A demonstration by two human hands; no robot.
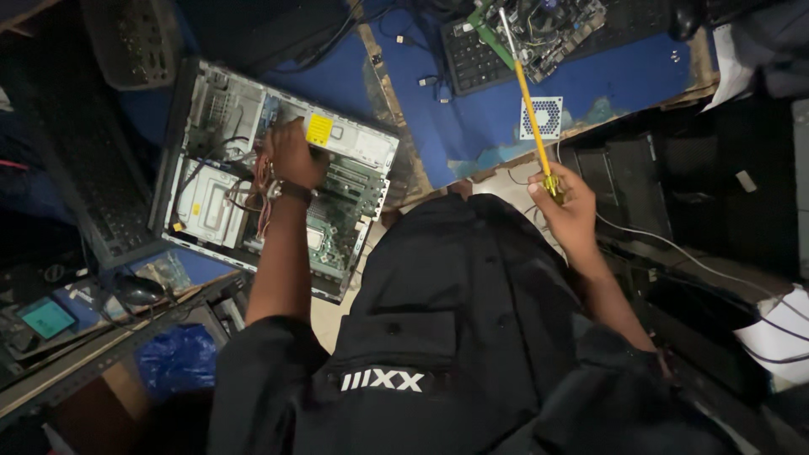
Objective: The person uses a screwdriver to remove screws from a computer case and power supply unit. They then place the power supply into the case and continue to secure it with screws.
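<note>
Inside the opened computer case [278, 177], the left hand [295, 153] gripped the power supply [350, 139], not yet out; the right hand [566, 202] clasped a yellow screwdriver [529, 105].

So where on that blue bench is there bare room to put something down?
Bare blue surface lies between the circuit board and the white fan grille. Another patch borders the open computer case. The case itself is crowded around the left hand.

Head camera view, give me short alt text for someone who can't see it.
Seen from above, a person's left hand reaches into an open desktop computer case while the right hand grips a yellow-handled screwdriver. A bare circuit board lies on a blue-topped bench beyond.
</note>
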